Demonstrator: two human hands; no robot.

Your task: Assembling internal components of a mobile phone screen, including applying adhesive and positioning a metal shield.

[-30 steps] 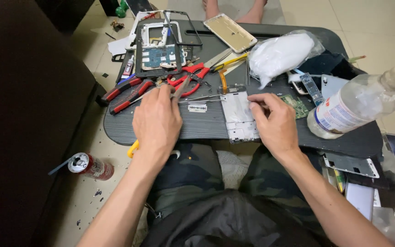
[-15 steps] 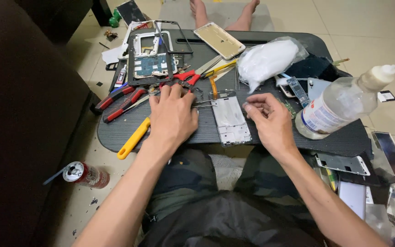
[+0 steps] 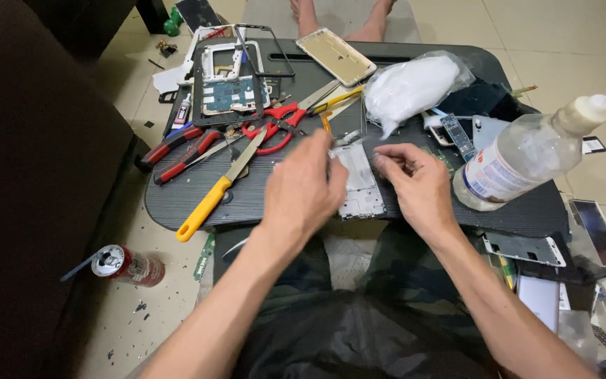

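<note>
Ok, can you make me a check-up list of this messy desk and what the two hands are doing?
Surface: dark ribbed lap table, crowded.
Job's things: silvery phone frame lying flat between the hands.
Clutter: yellow-handled knife, red-handled pliers, red scissors, opened phone with circuit board, gold phone, white plastic bag, clear squeeze bottle.
Grippers: left hand at the frame's left edge; right hand at its right edge, fingers curled; grip unclear.
Cables: nothing seen.
Surroundings: tiled floor, drink can, more phone parts at right, another person's bare feet beyond the table.
</note>
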